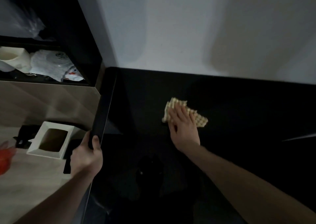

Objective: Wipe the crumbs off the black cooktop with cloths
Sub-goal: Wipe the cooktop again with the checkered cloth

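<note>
The black cooktop (230, 107) fills the right and lower part of the view, very dark, and no crumbs can be made out on it. A yellow waffle-textured cloth (176, 104) lies flat on the cooktop near its middle. My right hand (183, 128) presses flat on the cloth with fingers spread, covering most of it. My left hand (87, 155) grips the near end of the raised black edge (104, 107) that runs along the cooktop's left side, thumb on top.
A grey wall (188, 27) rises behind the cooktop. At left a light wooden counter (30, 181) holds a white box (51, 140) with a dark window, black items and something orange (5, 157). A dark shelf (42, 63) above holds paper rolls and bags.
</note>
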### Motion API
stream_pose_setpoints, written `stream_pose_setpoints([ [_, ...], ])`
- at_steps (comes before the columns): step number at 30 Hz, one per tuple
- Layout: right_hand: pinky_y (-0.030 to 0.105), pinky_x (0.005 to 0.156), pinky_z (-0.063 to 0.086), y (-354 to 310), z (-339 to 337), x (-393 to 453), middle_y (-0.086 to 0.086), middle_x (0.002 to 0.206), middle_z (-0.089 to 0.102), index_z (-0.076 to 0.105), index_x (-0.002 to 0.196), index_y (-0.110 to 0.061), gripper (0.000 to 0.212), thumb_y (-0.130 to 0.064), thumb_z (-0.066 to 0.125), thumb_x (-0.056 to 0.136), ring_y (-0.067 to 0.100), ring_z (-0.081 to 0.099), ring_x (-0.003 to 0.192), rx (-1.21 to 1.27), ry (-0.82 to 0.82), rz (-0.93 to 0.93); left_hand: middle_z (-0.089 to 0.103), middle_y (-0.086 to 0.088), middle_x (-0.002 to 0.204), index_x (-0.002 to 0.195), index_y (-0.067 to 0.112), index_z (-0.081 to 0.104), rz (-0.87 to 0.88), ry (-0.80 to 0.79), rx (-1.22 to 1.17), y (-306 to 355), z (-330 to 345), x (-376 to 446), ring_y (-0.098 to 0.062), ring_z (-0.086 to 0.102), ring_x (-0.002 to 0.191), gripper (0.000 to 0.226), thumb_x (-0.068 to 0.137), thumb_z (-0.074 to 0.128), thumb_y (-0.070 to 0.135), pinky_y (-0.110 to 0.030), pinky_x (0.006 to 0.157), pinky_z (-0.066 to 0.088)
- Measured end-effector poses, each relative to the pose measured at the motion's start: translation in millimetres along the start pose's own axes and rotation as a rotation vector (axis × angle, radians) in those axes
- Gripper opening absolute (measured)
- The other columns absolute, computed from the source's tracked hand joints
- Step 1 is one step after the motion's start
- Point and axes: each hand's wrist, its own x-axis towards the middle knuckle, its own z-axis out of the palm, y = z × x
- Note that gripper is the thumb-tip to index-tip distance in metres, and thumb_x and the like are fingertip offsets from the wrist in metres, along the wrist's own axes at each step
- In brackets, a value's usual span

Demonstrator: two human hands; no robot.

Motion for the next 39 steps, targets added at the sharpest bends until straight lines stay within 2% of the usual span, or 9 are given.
stream_pose_setpoints([
  [3,0.041,0.134,0.005,-3.0,5.3,-98.9,-0.013,0.178,0.005,0.02,0.167,-0.041,0.064,-0.031,0.042,0.108,0.013,-0.003,0.165,0.018,-0.058,-0.103,0.072,-0.021,0.112,0.139,0.028,0.054,-0.039,-0.013,0.018,-0.7,-1.2,0.6,-0.049,0.064,0.106,0.041,0.104,0.037,0.044,-0.052,0.089,0.053],
  [7,0.044,0.125,0.026,-1.6,21.7,-213.8,-0.01,0.172,0.032,0.039,0.161,-0.038,0.067,-0.035,0.057,0.097,0.017,0.023,0.162,0.095,-0.061,-0.273,0.072,-0.021,0.11,0.138,0.024,0.055,-0.03,-0.022,0.029,-0.1,-4.8,-1.6,-0.049,0.064,0.106,0.044,0.104,0.037,0.045,-0.051,0.088,0.053],
  [10,0.037,0.122,0.032,6.1,22.4,-252.1,-0.012,0.163,0.048,0.032,0.162,-0.042,0.054,-0.041,0.043,0.109,0.009,0.029,0.159,0.035,-0.036,-0.383,0.072,-0.022,0.113,0.141,0.023,0.054,-0.035,-0.016,0.031,2.1,-5.4,-3.6,-0.05,0.063,0.109,0.044,0.105,0.038,0.043,-0.053,0.091,0.052],
  [14,0.013,0.122,0.029,2.2,-21.3,-210.7,-0.03,0.158,0.047,0.043,0.15,-0.058,0.049,-0.037,0.048,0.106,-0.005,0.042,0.149,0.403,-0.041,-0.07,0.071,-0.024,0.113,0.144,0.029,0.05,-0.023,-0.026,0.036,2.1,-4.8,-3.8,-0.051,0.062,0.109,0.044,0.105,0.036,0.043,-0.055,0.092,0.051],
  [18,0.022,0.123,0.035,29.8,-60.4,-102.7,-0.015,0.155,0.056,0.053,0.147,-0.042,0.046,-0.017,0.053,0.108,0.006,0.048,0.148,0.487,0.156,0.181,0.069,-0.028,0.112,0.143,0.029,0.05,-0.023,-0.025,0.037,5.5,-3.7,-4.9,-0.053,0.061,0.108,0.04,0.106,0.038,0.038,-0.057,0.091,0.05],
  [23,0.041,0.129,0.031,65.4,-96.1,29.3,0.001,0.165,0.046,0.052,0.154,-0.024,0.044,-0.019,0.049,0.111,0.025,0.037,0.156,0.339,0.287,0.225,0.069,-0.028,0.115,0.145,0.026,0.051,-0.038,-0.026,0.037,4.4,-1.1,-4.1,-0.054,0.061,0.109,0.042,0.107,0.039,0.038,-0.057,0.094,0.049],
  [28,0.056,0.133,0.011,93.6,-70.8,69.7,0.001,0.176,0.022,0.037,0.163,-0.029,0.051,-0.027,0.043,0.112,0.031,0.014,0.164,0.007,-0.031,0.252,0.07,-0.025,0.112,0.142,0.028,0.052,-0.036,-0.024,0.013,4.1,-0.5,-3.2,-0.051,0.063,0.107,0.04,0.106,0.038,0.039,-0.056,0.092,0.051],
  [31,0.056,0.133,0.001,85.8,-45.0,31.5,-0.003,0.178,0.01,0.026,0.166,-0.034,0.057,-0.029,0.04,0.112,0.031,0.003,0.165,-0.078,-0.05,0.209,0.071,-0.022,0.109,0.139,0.03,0.053,-0.029,-0.035,-0.002,4.8,-1.6,-3.6,-0.05,0.063,0.105,0.038,0.106,0.037,0.04,-0.055,0.09,0.051],
  [39,0.038,0.135,0.006,45.0,-28.0,-188.2,-0.019,0.176,0.009,0.026,0.163,-0.047,0.059,-0.026,0.042,0.11,0.008,-0.006,0.164,0.122,-0.048,0.129,0.07,-0.028,0.112,0.141,0.025,0.053,-0.048,-0.057,0.042,10.2,-9.6,-8.1,-0.053,0.062,0.108,0.041,0.106,0.037,0.04,-0.055,0.094,0.049],
])
